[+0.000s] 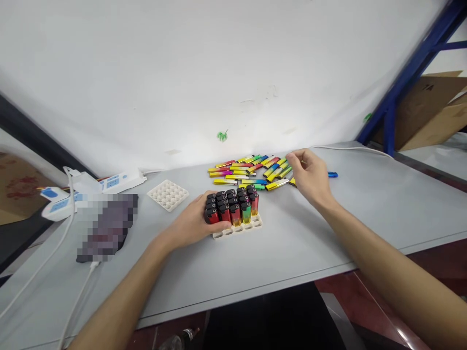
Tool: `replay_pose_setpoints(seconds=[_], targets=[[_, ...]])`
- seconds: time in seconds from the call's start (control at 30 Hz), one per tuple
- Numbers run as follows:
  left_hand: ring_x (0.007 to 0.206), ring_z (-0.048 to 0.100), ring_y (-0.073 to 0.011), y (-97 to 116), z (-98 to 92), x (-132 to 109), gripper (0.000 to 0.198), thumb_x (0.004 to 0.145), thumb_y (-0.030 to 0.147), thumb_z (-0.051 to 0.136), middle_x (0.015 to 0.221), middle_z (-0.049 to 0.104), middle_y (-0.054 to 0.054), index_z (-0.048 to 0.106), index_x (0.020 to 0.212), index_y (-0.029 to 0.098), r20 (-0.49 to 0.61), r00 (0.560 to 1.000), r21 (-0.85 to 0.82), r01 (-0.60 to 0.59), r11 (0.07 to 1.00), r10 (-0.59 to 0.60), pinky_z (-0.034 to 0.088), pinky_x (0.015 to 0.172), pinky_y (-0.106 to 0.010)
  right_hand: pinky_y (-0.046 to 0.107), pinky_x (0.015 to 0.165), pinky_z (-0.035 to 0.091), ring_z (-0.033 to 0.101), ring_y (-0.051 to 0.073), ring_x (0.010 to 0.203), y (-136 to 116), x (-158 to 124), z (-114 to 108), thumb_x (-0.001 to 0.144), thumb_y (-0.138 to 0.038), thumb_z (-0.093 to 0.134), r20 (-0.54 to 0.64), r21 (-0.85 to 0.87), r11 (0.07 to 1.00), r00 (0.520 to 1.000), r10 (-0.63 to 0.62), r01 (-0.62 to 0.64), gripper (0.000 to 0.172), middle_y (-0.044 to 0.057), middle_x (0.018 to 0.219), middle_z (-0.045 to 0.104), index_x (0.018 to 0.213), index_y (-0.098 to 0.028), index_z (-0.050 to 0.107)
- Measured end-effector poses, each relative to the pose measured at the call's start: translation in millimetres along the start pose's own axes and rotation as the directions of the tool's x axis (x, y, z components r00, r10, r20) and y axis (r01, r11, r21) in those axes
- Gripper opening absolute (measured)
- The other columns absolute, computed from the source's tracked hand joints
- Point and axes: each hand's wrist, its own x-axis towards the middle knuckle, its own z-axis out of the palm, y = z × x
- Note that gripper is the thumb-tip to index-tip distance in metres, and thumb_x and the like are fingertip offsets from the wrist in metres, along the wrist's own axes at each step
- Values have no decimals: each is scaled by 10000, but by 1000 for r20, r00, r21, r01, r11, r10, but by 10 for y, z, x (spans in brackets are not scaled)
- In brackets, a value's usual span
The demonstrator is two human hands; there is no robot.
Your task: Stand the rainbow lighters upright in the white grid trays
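Note:
A cream tray with round holes (238,229) holds several upright lighters (235,215), red, green and gold with black tops. Its front row of holes is unfilled. My left hand (195,218) wraps the left side of this group, thumb across the front and fingers behind, partly hidden. Behind the tray lies a loose pile of lighters (237,177) in yellow, red, green and blue. At the pile's right edge, my right hand (309,176) is closed in a pinch, fingertips at the end of a yellow-green lighter (281,164); the exact grip is partly hidden.
A second cream tray (168,195) with unfilled holes lies left of my left hand. Farther left are a white power strip (120,181), a blurred dark object (107,228) and white cables. A white wall (204,87) rises behind the grey table (292,243). Cardboard boxes (426,107) stand right.

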Motion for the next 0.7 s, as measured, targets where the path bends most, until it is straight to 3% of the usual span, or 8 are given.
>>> replay_pose_setpoints(seconds=[0.07,0.13,0.27,0.4,0.47,0.53,0.63,0.7], targets=[[1095,659,-284,1,-5,-1,601,777,500,725,1233,683,-29,534,1295,264,0,1000,0,-3,1000,3,526,947,-403,336,659,425,557,197,703,93,73,-25,934,-441,525,20,-130,992,1000,2,0,269,62,842,658,885,-206,645],[1086,662,-281,4,-8,-2,588,775,499,725,1227,684,-28,542,1281,263,-2,1000,-4,-9,1000,9,530,935,-397,356,703,443,579,220,760,174,89,-17,925,-375,512,128,-301,952,992,-17,55,243,83,893,662,928,-196,676],[1093,659,-279,16,-10,-6,555,779,477,719,1236,677,-31,550,1261,258,-5,1000,-19,-20,1000,19,530,932,-390,412,857,452,554,313,1023,286,6,48,819,-241,583,411,-555,782,911,-36,282,248,140,1031,621,1010,-190,732],[1085,662,-283,21,-8,-8,555,777,485,712,1229,680,-35,556,1259,257,-6,1000,-16,-21,1000,21,530,932,-393,481,905,421,500,362,1071,363,-42,76,793,-197,582,514,-643,656,858,-15,396,286,182,1162,590,1035,-169,733],[1086,661,-282,14,-6,-9,566,773,491,712,1224,682,-35,554,1264,257,-9,1000,-10,-20,1000,20,530,928,-388,506,919,405,489,366,1088,380,-23,71,829,-202,546,510,-625,677,860,-25,390,262,166,1170,605,1024,-180,720],[1092,659,-278,6,-5,-9,578,769,495,717,1217,684,-30,550,1271,261,-14,1000,-7,-15,1000,15,529,924,-379,489,924,413,513,336,1071,362,3,63,873,-231,519,482,-534,775,875,-49,338,262,137,1141,634,1067,-192,691],[1098,655,-272,2,-4,-11,577,771,491,721,1215,683,-25,547,1273,265,-9,1000,-10,-8,1000,8,525,926,-374,421,857,464,585,245,924,259,23,53,936,-318,484,426,-298,940,904,-28,170,314,105,1137,646,1186,-206,638],[1096,655,-277,7,-4,-12,571,771,485,719,1218,682,-31,548,1268,261,-7,1000,-15,-5,1000,5,526,927,-383,385,788,484,593,191,811,172,19,49,947,-370,488,422,-138,990,906,29,33,343,87,1166,638,1224,-227,630]])
